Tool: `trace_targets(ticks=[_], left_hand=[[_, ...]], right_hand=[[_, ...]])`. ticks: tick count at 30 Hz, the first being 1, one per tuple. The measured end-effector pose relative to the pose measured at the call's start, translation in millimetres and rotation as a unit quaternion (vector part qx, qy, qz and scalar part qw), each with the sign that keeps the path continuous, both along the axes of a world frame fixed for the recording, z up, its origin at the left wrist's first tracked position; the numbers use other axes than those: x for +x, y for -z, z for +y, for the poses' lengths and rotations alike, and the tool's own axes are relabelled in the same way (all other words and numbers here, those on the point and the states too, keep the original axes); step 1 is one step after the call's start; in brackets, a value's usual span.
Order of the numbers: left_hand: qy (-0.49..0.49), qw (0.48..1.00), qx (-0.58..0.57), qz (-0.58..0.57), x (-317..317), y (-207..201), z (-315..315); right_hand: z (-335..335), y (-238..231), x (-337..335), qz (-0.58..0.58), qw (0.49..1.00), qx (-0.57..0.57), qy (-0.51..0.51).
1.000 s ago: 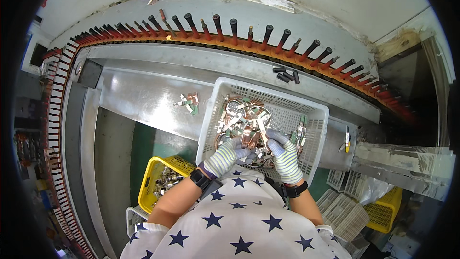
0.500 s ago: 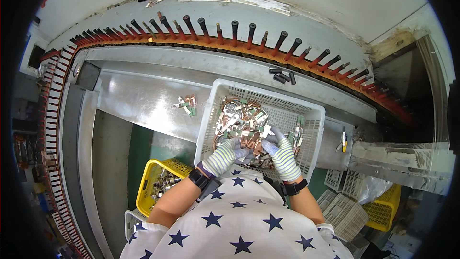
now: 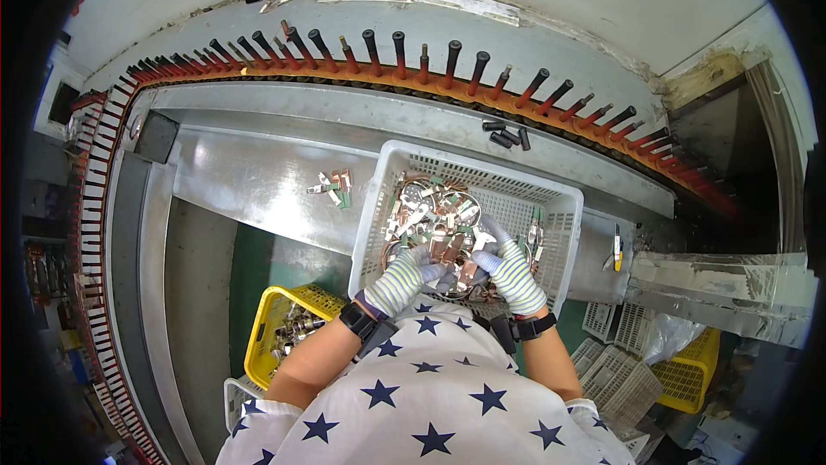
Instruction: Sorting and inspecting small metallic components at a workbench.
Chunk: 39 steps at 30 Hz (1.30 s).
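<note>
While both gloved hands work inside the white perforated basket [image 3: 564, 207], we judge the step to be sorting through the copper and silver metal parts [image 3: 430, 211] heaped there. From the left: a yellow mesh crate [image 3: 267, 327] holds similar pieces, and a few loose parts [image 3: 331, 188] lie on the shiny steel bench [image 3: 249, 181]. Our left hand [image 3: 404, 276] curls around several parts; our right hand [image 3: 508, 271] pinches others. Picking one free calls for a fine fingertip grip, we judge.
</note>
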<state>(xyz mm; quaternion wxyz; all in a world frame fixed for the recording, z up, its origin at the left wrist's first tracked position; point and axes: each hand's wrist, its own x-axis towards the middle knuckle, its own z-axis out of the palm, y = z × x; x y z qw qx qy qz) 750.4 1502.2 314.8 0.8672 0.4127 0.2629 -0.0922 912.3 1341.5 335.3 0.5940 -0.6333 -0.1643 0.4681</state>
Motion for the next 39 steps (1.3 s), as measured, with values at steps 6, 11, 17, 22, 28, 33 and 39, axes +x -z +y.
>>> trace_targets(ticks=[6, 11, 17, 22, 28, 33, 39], left_hand=[[-0.075, 0.994, -0.079, 0.019, 1, -4, -2], [-0.138, 0.985, -0.101, 0.001, 4, -6, -5], [-0.139, 0.986, -0.086, 0.015, 5, -1, 0], [-0.139, 0.987, -0.080, 0.023, 6, 4, -1], [-0.123, 0.990, -0.053, 0.051, 10, 15, -5], [-0.129, 0.987, -0.086, 0.028, 34, -14, -16], [-0.104, 0.989, -0.095, 0.046, 57, 12, -27]], right_hand=[[7, 3, -14, 0.036, 0.986, 0.026, 0.162], [1, 8, -18, 0.054, 0.991, -0.005, 0.126], [-1, 0, -21, 0.030, 0.998, -0.043, 0.020], [2, 3, -25, 0.011, 0.998, -0.066, -0.023], [0, 1, -30, -0.031, 0.993, -0.103, -0.039], [-10, 18, -18, -0.088, 0.992, -0.082, -0.033], [-23, 33, 4, -0.100, 0.990, -0.090, -0.051]])
